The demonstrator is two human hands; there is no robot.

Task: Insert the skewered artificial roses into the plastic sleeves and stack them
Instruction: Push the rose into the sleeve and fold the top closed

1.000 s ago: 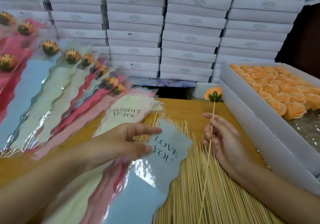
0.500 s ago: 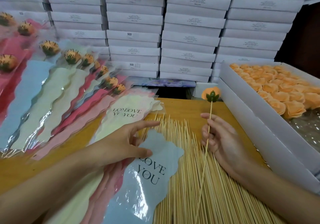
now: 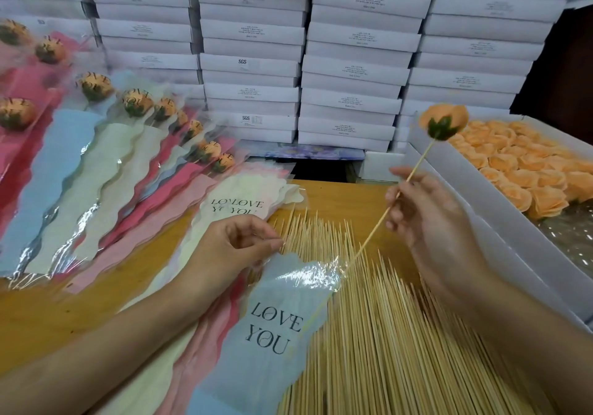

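Observation:
My right hand point(image 3: 426, 218) pinches the wooden stick of an orange artificial rose point(image 3: 444, 122); the flower points up and to the right, and the stick's lower end has entered the mouth of a blue plastic sleeve point(image 3: 272, 328) printed "LOVE YOU". My left hand point(image 3: 234, 247) pinches the clear top edge of that sleeve and holds it open. The sleeve lies on a stack of empty yellow and pink sleeves point(image 3: 179, 366). Finished sleeved roses point(image 3: 96, 145) lie fanned out in a row at the left.
A bed of loose bamboo skewers point(image 3: 385, 334) covers the wooden table point(image 3: 41, 315) at centre right. A white box of orange rose heads point(image 3: 519, 170) stands at the right. Stacked white cartons point(image 3: 353, 61) wall off the back.
My right hand swung the rose up and right and slid the stick's tip into the blue sleeve. My left hand went from pressing flat on the sleeve to pinching its top edge.

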